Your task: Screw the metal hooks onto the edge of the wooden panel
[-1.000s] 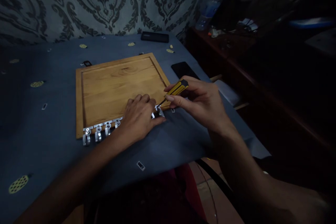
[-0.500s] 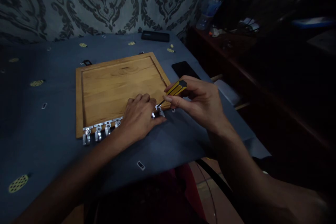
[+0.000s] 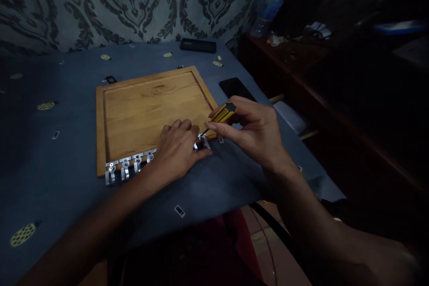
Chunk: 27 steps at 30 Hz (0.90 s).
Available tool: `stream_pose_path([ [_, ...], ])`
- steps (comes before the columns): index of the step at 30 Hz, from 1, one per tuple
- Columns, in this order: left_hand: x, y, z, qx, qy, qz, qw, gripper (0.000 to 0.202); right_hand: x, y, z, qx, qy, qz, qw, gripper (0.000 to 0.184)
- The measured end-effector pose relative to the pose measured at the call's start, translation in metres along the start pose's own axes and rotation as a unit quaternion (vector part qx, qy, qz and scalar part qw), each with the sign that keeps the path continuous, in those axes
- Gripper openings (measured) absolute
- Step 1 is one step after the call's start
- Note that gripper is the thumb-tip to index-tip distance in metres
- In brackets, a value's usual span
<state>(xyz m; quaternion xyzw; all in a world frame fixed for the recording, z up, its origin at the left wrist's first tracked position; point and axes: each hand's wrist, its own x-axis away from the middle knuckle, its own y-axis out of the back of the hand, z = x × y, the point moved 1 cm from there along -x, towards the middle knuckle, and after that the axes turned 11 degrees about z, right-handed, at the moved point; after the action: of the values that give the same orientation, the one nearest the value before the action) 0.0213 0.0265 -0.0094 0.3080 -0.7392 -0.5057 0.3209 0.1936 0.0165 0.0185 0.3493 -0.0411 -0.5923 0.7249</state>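
A framed wooden board (image 3: 150, 111) lies on the blue tablecloth, with a silver metal hook rail (image 3: 131, 158) along its near edge. Several hooks show at the rail's left end; my left hand covers its middle. That hand (image 3: 177, 149) is closed over the rail and board edge, fingers curled on top and thumb on the near side. Between the thumb and fingers of my right hand (image 3: 256, 132) is a yellow-and-black screwdriver (image 3: 223, 113). It is tilted, its thin shaft reaching down to the rail's right end beside my left fingertips. The exact tip contact is too small to tell.
A black phone-like object (image 3: 198, 45) lies at the back of the table, and a dark flat one (image 3: 236, 89) right of the board. A small black piece (image 3: 110, 79) sits behind the board. Off to the right, a plastic bottle (image 3: 264, 15) stands on a dark wooden surface.
The screwdriver handle and my right hand have shifted very slightly left. My left hand, the board and the hook rail stay as they were.
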Motion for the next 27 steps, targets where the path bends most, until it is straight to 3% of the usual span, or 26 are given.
stream_pose_path([
  [4, 0.001, 0.0, -0.001, 0.003, 0.002, 0.009, 1.0, 0.035, 0.0, 0.001, 0.004, -0.042, -0.005, 0.026, 0.999, 0.023],
  [8, 0.001, 0.003, -0.002, 0.011, 0.005, 0.018, 1.0, 0.035, 0.003, 0.004, 0.009, -0.108, -0.026, 0.043, 0.993, 0.036],
  [14, 0.001, 0.004, -0.003, 0.014, 0.003, 0.025, 1.0, 0.035, 0.004, 0.001, 0.01, -0.164, -0.022, 0.044, 0.985, 0.02],
  [27, 0.002, 0.003, -0.002, 0.016, 0.002, 0.022, 1.0, 0.036, -0.002, -0.009, 0.008, -0.116, 0.005, -0.012, 0.993, 0.02],
])
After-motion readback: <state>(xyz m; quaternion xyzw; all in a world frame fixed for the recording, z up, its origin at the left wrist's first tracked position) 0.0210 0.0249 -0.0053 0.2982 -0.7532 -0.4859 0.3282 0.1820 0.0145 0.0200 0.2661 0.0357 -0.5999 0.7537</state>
